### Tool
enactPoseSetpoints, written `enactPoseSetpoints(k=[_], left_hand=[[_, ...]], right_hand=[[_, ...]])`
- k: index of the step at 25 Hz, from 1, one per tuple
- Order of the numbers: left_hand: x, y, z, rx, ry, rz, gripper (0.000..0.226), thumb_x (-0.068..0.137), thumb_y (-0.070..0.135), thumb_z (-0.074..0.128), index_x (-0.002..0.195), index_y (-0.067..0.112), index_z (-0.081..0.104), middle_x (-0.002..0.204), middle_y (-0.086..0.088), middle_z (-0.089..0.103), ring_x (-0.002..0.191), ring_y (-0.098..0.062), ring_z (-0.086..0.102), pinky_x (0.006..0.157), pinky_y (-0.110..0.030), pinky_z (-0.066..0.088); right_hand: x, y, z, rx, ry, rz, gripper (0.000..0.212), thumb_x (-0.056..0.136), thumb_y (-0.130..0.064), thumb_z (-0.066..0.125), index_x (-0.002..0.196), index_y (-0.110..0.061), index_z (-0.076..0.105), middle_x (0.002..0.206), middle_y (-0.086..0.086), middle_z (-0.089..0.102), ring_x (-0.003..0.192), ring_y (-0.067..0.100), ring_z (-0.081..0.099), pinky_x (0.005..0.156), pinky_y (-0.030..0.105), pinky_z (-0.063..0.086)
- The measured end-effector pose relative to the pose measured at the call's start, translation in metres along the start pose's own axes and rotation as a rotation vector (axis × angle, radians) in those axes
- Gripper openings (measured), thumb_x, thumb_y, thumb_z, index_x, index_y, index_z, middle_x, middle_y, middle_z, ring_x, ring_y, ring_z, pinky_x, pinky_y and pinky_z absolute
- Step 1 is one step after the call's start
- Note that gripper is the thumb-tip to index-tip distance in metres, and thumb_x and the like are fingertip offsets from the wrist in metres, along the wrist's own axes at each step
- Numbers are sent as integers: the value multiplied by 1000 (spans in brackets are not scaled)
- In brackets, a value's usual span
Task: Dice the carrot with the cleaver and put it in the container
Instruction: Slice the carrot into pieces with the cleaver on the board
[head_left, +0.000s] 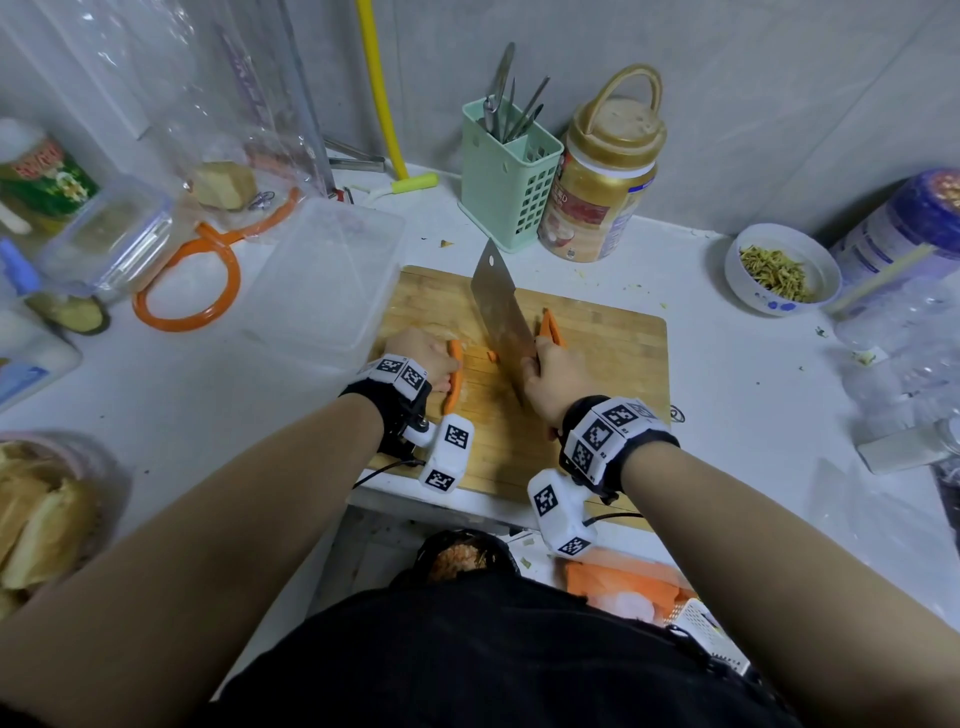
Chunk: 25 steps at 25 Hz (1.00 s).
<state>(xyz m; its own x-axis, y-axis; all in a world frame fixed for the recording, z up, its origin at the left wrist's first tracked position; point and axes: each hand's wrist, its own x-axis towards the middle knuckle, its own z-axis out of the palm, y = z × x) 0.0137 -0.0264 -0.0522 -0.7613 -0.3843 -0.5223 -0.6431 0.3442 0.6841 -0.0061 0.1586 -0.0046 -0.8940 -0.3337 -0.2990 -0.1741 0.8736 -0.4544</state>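
On the wooden cutting board (597, 353) my left hand (423, 356) holds down a long orange carrot piece (455, 379) with curled fingers. My right hand (553, 382) grips the handle of the steel cleaver (498, 306), whose blade stands on edge on the board, pointing away from me. A small carrot bit (491, 355) lies just left of the blade. Another carrot strip (550, 327) lies right of the blade, beyond my right hand. A clear plastic container (322, 280) stands empty at the board's left edge.
Behind the board stand a green utensil holder (506, 176) and a gold-lidded jar (602, 182). A white bowl of chopped greens (782, 270) sits at the right. An orange hose loop (189, 286), lidded boxes and plastic bags crowd the left. A bin (467, 556) is below the counter edge.
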Motion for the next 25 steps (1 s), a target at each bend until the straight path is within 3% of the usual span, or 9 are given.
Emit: enactPoseSetpoints(k=[4,13,18,22,25], left_hand=[[0,-5,-3,-37,-7,-26,18,81,13,77,88,-1,68,79,-15,74,73,-25,74,78,-43,60],[-3,2,0,-36,-18,-52,15,87,16,71,77,5,68,75,-12,75,75,-17,74,85,-33,58],[-2,4,4,-21,0,-38,12,86,15,72,84,4,69,85,-15,75,81,-23,73,83,-37,59],[-7,5,7,391,67,159,28,75,36,79,78,10,70,83,-4,72,78,-21,68,68,-32,55],[-11,9,10,504,32,162,26,76,31,78,88,8,72,90,-4,71,82,-20,68,70,-32,55]], right_hand=[[-2,-5,3,-13,-18,-36,20,101,-24,38,112,-10,48,75,3,51,74,27,60,64,35,50],[-6,-12,7,14,-63,-43,25,101,-26,37,116,-9,48,83,10,56,66,30,60,64,48,58],[-5,-14,8,3,-52,-57,24,100,-25,37,114,-10,50,87,11,57,69,28,58,64,39,54],[-4,-12,8,6,-66,-60,23,100,-24,37,113,-9,49,88,14,60,70,30,59,65,41,55],[-4,-10,6,8,-66,-49,22,100,-23,38,111,-8,50,77,6,56,67,26,58,63,38,53]])
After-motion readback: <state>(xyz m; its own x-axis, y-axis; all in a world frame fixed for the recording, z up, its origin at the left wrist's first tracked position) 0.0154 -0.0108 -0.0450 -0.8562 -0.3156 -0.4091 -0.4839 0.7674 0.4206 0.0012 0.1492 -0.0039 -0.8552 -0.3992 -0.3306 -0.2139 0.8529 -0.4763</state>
